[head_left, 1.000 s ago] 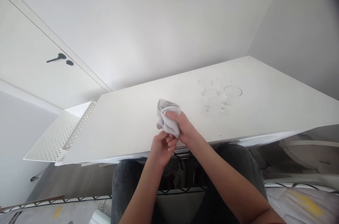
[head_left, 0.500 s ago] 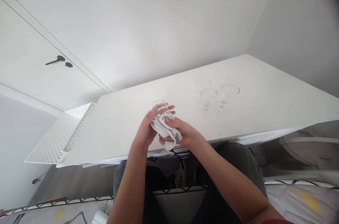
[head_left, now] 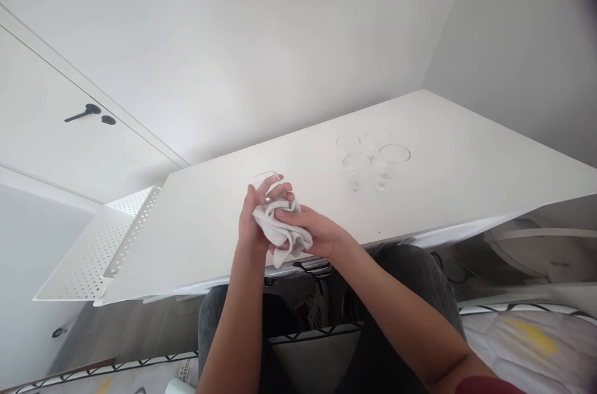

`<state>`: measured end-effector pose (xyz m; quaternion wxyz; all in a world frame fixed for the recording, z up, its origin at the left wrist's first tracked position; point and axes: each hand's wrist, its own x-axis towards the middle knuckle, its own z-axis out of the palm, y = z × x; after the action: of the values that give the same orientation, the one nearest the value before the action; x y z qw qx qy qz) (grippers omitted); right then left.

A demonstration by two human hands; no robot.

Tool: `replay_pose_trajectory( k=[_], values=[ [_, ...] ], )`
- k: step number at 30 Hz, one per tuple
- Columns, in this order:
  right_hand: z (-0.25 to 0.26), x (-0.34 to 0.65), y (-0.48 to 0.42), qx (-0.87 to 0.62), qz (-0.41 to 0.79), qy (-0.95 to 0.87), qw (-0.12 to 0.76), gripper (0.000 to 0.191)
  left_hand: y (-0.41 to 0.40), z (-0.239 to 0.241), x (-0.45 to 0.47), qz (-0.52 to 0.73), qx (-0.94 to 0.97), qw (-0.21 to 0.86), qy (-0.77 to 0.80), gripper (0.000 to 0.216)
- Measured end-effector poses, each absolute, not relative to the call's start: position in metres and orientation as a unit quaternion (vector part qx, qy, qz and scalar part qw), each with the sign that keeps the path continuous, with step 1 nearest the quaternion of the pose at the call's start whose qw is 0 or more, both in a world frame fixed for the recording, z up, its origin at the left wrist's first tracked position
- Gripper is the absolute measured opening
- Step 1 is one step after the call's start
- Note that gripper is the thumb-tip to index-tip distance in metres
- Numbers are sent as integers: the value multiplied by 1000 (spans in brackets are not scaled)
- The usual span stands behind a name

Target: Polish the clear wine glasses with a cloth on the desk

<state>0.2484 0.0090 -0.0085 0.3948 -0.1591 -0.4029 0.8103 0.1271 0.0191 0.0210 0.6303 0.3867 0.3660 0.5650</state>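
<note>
My left hand is wrapped round a clear drinking glass, its fingers showing through and beyond the bowl. The glass's rim points up and away from me. My right hand grips a crumpled white cloth and presses it against the lower part of the glass. The cloth hides the foot of the glass and part of my left palm. Both hands are held over the front part of the white table.
Several clear stemmed glasses stand together on the table, right of my hands. A white perforated panel adjoins the table's left end. Behind the table is a white wall, with a door handle at the left.
Both hands, with the glass and cloth, appear slightly further left. My left fingers have curled more closely about the glass, and the cloth's folds have shifted. The view has tilted a little.
</note>
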Motion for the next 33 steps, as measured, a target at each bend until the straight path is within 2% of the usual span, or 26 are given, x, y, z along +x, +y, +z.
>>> replay_pose_trajectory(
  k=[3, 7, 9, 11, 15, 17, 20, 22, 25, 27, 30, 33],
  values=[
    [-7, 248, 9, -195, 774, -432, 419, 37, 20, 21, 126, 570, 396, 607, 386, 57],
    [-6, 250, 7, -378, 546, -589, 461, 29, 14, 22, 127, 611, 498, 440, 431, 45],
    [-6, 252, 7, -415, 479, -613, 472, 31, 11, 22, 127, 610, 524, 420, 420, 46],
    [-7, 254, 10, -384, 517, -598, 477, 29, 12, 21, 127, 625, 491, 450, 407, 46],
    [-15, 256, 22, -270, 703, -457, 474, 33, 15, 18, 124, 673, 398, 480, 397, 52],
    [-20, 255, 28, -296, 717, -362, 517, 34, 16, 20, 123, 706, 415, 424, 387, 50],
    [-20, 251, 28, -347, 685, -236, 596, 32, 15, 24, 122, 769, 445, 284, 361, 41],
    [-15, 246, 23, -299, 723, -215, 585, 34, 14, 23, 124, 781, 472, 212, 349, 37],
    [-7, 235, 12, -184, 800, -228, 524, 38, 8, 14, 134, 753, 545, 162, 331, 40],
    [-5, 227, 7, -192, 797, -216, 531, 33, 2, 5, 144, 729, 594, 134, 314, 49],
    [-8, 220, 0, -282, 723, -241, 582, 26, -5, -1, 154, 709, 613, 116, 329, 59],
    [-11, 219, -8, -350, 584, -345, 646, 24, -8, 4, 156, 748, 492, 212, 392, 50]
  ],
)
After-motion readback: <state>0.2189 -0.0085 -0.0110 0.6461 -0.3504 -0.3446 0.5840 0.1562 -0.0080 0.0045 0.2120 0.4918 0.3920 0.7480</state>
